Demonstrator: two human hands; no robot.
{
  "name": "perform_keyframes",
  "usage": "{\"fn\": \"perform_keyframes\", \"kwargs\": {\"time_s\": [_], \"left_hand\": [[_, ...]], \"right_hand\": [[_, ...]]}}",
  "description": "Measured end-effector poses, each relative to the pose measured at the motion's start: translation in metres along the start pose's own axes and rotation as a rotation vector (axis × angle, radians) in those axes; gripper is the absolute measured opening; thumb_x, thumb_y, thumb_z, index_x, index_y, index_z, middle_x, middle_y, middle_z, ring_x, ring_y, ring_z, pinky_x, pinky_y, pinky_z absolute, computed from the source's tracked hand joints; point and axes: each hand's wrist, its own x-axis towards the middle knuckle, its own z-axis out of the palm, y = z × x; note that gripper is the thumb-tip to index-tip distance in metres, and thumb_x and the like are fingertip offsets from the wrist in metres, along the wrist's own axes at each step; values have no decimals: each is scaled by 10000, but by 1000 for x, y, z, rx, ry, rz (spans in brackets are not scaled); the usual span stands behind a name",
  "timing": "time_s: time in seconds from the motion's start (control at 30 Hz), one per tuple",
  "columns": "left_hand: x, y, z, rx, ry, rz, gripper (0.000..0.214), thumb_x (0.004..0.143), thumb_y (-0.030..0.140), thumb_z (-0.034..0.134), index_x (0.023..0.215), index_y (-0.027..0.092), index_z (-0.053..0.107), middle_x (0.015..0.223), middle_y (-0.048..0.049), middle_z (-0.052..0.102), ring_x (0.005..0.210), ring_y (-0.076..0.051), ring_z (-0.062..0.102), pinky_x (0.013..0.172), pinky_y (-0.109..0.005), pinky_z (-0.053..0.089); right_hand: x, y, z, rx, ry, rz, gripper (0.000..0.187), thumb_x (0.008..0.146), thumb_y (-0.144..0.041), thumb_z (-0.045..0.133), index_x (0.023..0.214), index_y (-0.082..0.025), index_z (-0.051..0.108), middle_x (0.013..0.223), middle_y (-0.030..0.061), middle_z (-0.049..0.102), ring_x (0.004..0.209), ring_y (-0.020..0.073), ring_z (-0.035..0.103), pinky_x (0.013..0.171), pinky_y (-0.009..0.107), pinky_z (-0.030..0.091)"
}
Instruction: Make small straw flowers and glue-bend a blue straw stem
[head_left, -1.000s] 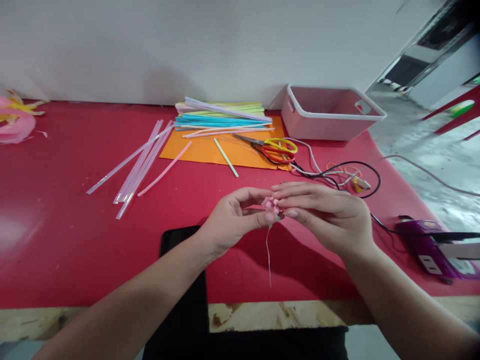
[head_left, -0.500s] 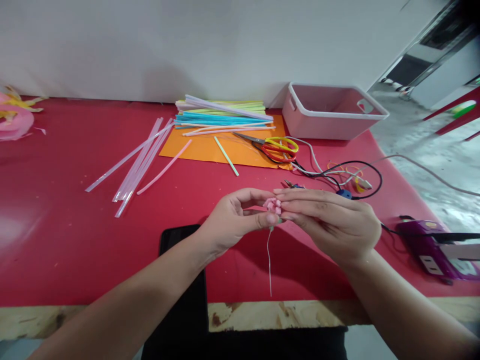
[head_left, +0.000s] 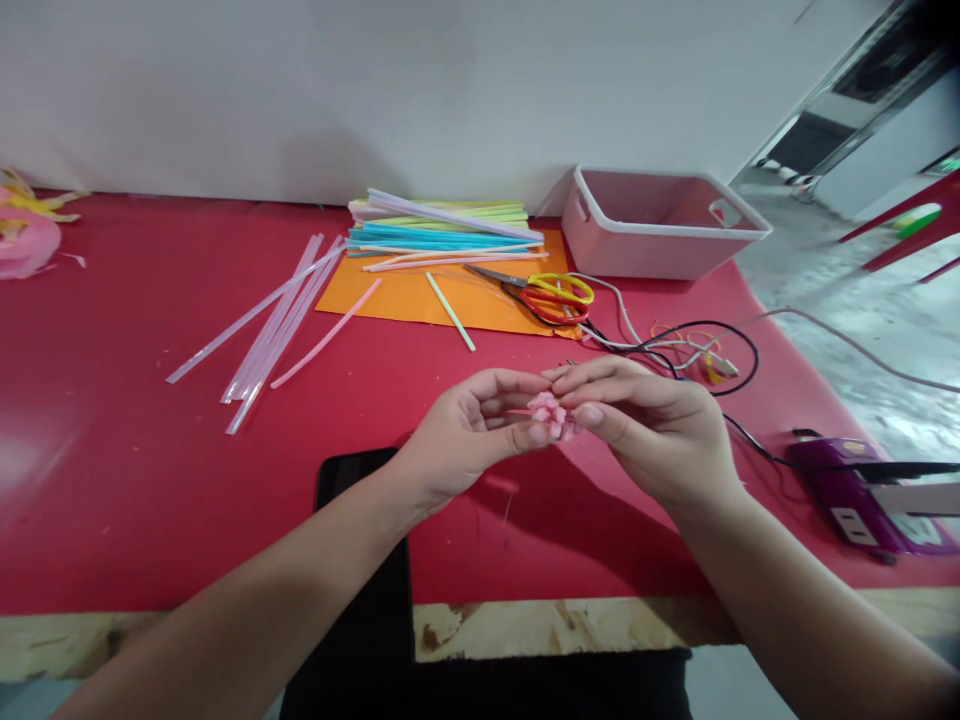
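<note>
Between my two hands, above the red table, is a small pink paper flower (head_left: pixel 549 412) with crinkled, folded petals. My left hand (head_left: pixel 480 415) pinches its left side between thumb and fingers. From the other side my right hand (head_left: pixel 652 425) grips it, thumb in front and fingers curved over the top. A thin pink bit sticks out to the left of the petals. The flower's underside is hidden. Below my left forearm a black phone or tablet (head_left: pixel 360 475) lies on the table, partly covered.
Colourful paper strips (head_left: pixel 450 235) and scissors (head_left: pixel 555 293) lie on an orange sheet (head_left: pixel 341 290). Clear-wrapped pink strips (head_left: pixel 277 325) are at left, a pink bin (head_left: pixel 660 250) at the back right. Cables (head_left: pixel 697 345) and a purple power strip (head_left: pixel 855 490) are at right.
The pink flower has turned in my fingers, so its petals face more toward me. The thin wire stem that hung below it no longer hangs there. My right thumb has moved up.
</note>
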Motion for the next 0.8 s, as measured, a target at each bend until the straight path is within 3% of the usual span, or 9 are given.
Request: {"fn": "perform_keyframes", "kwargs": {"time_s": [0.2, 0.5, 0.6, 0.8], "left_hand": [[-1, 0, 1, 29, 29, -10, 310, 662, 196, 891, 929, 181, 735, 873, -12, 758, 866, -138, 703, 919, -323, 530], [-3, 1, 4, -6, 21, -55, 280, 667, 174, 885, 902, 178, 732, 800, 4, 750, 781, -104, 692, 816, -263, 548], [-3, 1, 4, -35, 20, -63, 290, 666, 174, 888, 907, 176, 727, 822, -1, 753, 794, -113, 698, 829, -272, 551], [-3, 2, 3, -127, -43, -32, 248, 716, 179, 861, 929, 199, 735, 875, 7, 757, 827, -101, 710, 819, -234, 553]], "right_hand": [[2, -4, 1, -43, 13, -119, 161, 797, -119, 768, 887, -249, 795, 864, 25, 780, 842, 186, 752, 884, 378, 647], [-1, -6, -2, -264, -34, -273, 240, 815, -71, 720, 975, -248, 746, 911, 25, 765, 923, 202, 736, 891, 372, 628], [-2, -6, 0, -278, -16, -279, 229, 823, -93, 717, 981, -256, 745, 906, 27, 766, 938, 217, 739, 879, 371, 627], [-4, 0, 1, -98, -19, -195, 249, 902, -164, 660, 1116, -262, 741, 1058, 54, 748, 1044, 218, 716, 956, 396, 593]]}}
